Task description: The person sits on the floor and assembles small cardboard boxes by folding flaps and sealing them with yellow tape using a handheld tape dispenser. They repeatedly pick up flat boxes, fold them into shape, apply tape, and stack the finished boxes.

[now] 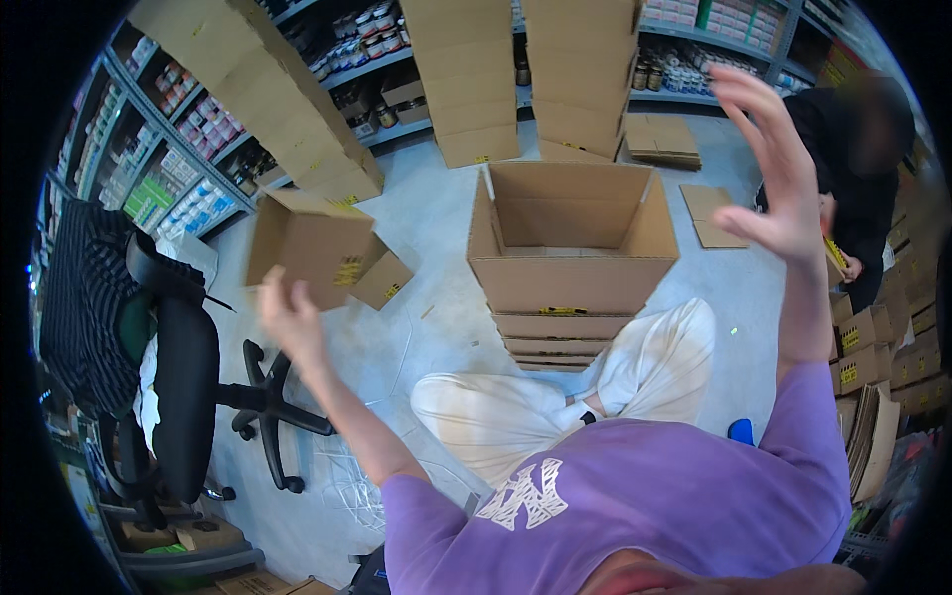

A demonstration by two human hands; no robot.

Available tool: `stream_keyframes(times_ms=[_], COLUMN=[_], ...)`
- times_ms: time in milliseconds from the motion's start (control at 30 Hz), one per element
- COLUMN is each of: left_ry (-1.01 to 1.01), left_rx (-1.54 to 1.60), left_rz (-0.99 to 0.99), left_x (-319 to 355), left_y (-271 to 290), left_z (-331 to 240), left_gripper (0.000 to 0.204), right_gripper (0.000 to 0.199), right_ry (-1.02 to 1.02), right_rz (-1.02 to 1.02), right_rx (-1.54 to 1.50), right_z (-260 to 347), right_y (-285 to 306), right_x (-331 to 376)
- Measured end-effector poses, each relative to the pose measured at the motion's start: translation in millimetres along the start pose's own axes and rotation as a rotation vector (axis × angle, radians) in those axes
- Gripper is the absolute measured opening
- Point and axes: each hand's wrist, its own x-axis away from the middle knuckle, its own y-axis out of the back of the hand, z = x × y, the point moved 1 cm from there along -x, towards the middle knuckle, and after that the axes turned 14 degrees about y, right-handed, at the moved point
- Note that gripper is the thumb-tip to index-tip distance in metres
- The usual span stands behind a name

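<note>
My right hand [778, 174] is raised high on the right, its fingers stretched out and apart, with nothing in it. On the left, my left hand [290, 315] is held up, slightly blurred, with its fingers apart; it looks empty. In the picture it overlaps the lower left edge of an open, tilted cardboard box [315, 243]; whether they touch I cannot tell. Between my arms, in front of my crossed legs, stands a stack of open cardboard boxes [570, 283], one set into another, with the top one's mouth facing up.
Tall cardboard stacks [461, 89] stand before stocked shelves [372, 64]. Flattened cardboard [662, 141] lies at the back right. A black office chair [183, 377] is at my left. On the right sits another person [843, 169] in black, beside small boxes [863, 332]. A cable tangle [352, 486] lies near my left side.
</note>
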Motion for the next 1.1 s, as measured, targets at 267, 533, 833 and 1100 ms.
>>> stream_keyframes(times_ms=[267, 533, 833, 1100], left_ry=[-0.675, -0.841, -0.482, -0.486], left_rx=[0.124, 0.331, 0.487, 0.617], left_rz=[0.290, 0.052, 0.309, 0.157], left_x=[-57.4, -23.7, 94.3, 111.3], left_y=[142.5, 114.8, 16.5, -2.8], left_z=[-278.1, -283.7, -275.8, -264.1], left_gripper=[0.058, 0.045, 0.040, 0.022], right_gripper=[0.139, 0.097, 0.055, 0.092], right_ry=[0.513, 0.198, -0.598, -0.120], right_rz=[0.079, -0.433, -0.486, -0.358], right_rx=[-0.316, -0.513, -1.116, -0.558], right_z=[17.4, 32.0, -36.5, -40.2], right_y=[-21.3, -3.4, -48.6, -56.0], right_x=[-118.2, -112.3, -42.2, -13.7])
